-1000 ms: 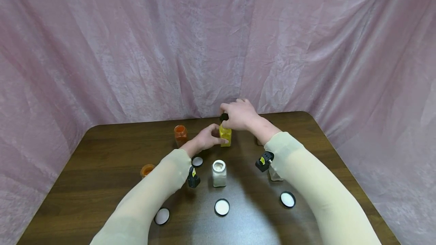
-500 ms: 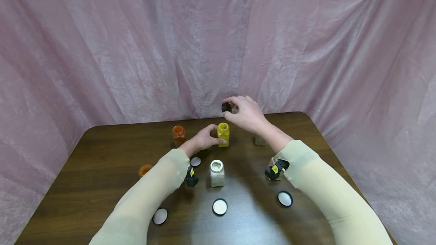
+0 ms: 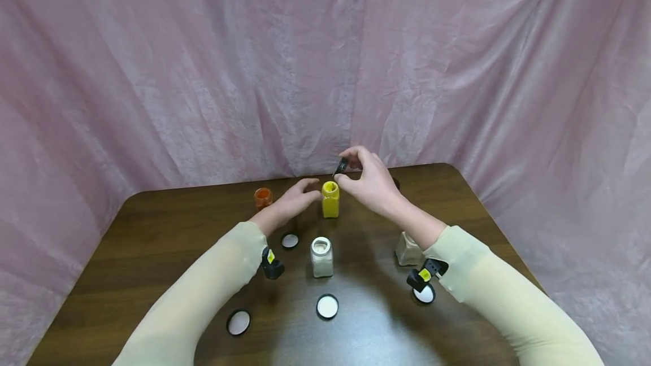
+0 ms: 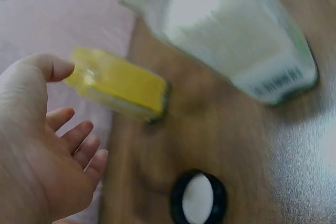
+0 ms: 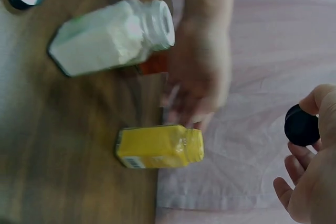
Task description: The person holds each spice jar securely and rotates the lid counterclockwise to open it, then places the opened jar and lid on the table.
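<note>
A yellow-filled glass jar [image 3: 330, 203] stands uncapped near the table's back edge. Just left of it is my left hand [image 3: 291, 202], fingers spread and holding nothing; the left wrist view shows the thumb overlapping the mouth of the jar. To the jar's right and higher up, my right hand [image 3: 375, 185] pinches a black lid [image 5: 301, 125] between thumb and fingers, tilted on its edge. Closer to me stands an uncapped square jar of white powder [image 3: 322, 263]. An orange-red jar [image 3: 263, 199], its mouth uncovered, is partly hidden behind the left hand.
Upturned black-rimmed lids lie about: one lid [image 3: 290, 240] by the left wrist, another lid [image 3: 238, 322] at front left, a third lid [image 3: 327, 306] before the white jar. A pale jar [image 3: 408, 251] sits beside the right forearm. A pink curtain [image 3: 305, 72] hangs behind the table.
The right hand has lifted the black lid off the yellow jar, moved right and tilted it. My left hand has let go of that jar and drawn slightly left.
</note>
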Tool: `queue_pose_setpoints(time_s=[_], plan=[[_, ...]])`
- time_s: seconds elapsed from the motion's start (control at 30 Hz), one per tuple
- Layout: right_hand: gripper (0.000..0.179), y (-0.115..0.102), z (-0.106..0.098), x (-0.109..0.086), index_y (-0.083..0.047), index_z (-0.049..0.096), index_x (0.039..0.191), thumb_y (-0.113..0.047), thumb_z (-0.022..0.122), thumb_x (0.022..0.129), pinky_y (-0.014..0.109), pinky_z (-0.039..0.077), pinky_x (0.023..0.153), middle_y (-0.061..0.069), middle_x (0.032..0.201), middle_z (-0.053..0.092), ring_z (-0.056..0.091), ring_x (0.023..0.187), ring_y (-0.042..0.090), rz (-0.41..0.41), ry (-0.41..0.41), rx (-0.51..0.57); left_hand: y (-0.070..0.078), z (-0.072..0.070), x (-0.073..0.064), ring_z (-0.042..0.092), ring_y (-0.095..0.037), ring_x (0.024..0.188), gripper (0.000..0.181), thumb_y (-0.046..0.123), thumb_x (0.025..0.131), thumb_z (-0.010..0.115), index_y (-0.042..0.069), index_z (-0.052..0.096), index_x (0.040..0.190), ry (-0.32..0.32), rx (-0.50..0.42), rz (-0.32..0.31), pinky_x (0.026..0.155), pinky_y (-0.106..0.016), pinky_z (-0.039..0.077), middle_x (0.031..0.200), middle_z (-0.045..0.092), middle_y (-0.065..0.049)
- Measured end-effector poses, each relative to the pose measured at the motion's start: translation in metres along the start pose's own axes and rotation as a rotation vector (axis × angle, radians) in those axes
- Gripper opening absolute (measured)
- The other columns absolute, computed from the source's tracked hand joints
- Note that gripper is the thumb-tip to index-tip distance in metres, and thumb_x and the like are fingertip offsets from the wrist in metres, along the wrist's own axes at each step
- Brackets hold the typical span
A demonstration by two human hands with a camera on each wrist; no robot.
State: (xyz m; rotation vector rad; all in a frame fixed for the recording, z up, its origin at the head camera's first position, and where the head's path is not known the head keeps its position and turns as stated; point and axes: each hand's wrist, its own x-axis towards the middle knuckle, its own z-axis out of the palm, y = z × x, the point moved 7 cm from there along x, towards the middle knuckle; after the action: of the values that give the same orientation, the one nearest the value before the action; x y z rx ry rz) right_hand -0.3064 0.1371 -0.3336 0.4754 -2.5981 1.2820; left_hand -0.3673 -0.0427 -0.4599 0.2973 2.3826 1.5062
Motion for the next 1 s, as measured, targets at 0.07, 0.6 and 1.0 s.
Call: queue_pose_setpoints(time_s=[0.07,0.6,1.0], plan=[[0.050,0.005,0.001,-0.005,-0.012,0.058,0.135,-0.027,0.073,0.090,0.042,0.044,0.100,0.004,0.122,0.061,0.056,0.113,0.024,0.018,0.000,0.018,0.012,-0.008,-0.007,0.045,-0.030,0.137,0.065,0.030,0.096,0.063,0.008,0.043,0.154,0.037,-0.026,0.029,0.111,-0.046,0.039,0.152,0.046,-0.015],[0.047,0.067,0.061,-0.059,0.001,0.064,0.128,-0.004,0.077,0.084,0.039,0.052,0.088,0.009,0.111,0.068,0.063,0.100,0.023,0.138,-0.140,0.054,0.097,-0.063,-0.110,0.051,-0.022,0.130,0.048,0.016,0.104,0.061,0.016,0.048,0.150,0.086,-0.159,0.449,0.107,-0.038,0.042,0.146,0.055,-0.009],[0.043,0.100,0.091,-0.080,-0.005,0.067,0.114,-0.002,0.087,0.075,0.037,0.047,0.082,0.005,0.100,0.061,0.057,0.089,0.019,0.170,-0.114,-0.035,0.087,-0.053,-0.197,0.059,-0.031,0.120,0.053,-0.005,0.100,0.059,0.010,0.048,0.149,0.060,-0.191,0.601,0.095,-0.033,0.050,0.140,0.057,-0.016]])
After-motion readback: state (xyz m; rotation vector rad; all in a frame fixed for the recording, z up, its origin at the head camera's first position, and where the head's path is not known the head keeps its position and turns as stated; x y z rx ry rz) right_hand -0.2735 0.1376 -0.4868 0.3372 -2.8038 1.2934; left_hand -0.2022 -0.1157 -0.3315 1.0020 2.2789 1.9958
